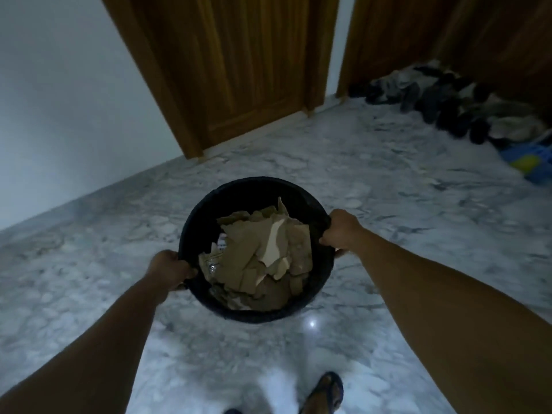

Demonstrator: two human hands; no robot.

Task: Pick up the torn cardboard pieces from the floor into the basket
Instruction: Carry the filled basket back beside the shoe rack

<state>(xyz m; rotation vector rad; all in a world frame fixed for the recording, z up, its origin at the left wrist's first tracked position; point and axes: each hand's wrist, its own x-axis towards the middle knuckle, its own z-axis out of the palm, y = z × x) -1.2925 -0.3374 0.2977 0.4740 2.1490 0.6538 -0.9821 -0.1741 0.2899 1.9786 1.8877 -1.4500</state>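
Note:
A round black basket (257, 186) is held above the marble floor in the middle of the head view. It is filled with several torn brown cardboard pieces (260, 258), one showing a pale inner face. My left hand (171, 268) grips the basket's rim on its near left side. My right hand (340, 230) grips the rim on the right side. Both arms reach forward from the bottom corners. No loose cardboard shows on the floor around the basket.
A wooden door (227, 64) stands ahead, with a white wall (59, 100) to the left. Shoes and clothes (448, 100) are piled along the far right, beside a blue and yellow item (528, 162). My sandalled foot (325, 392) stands on the grey marble floor (388, 180).

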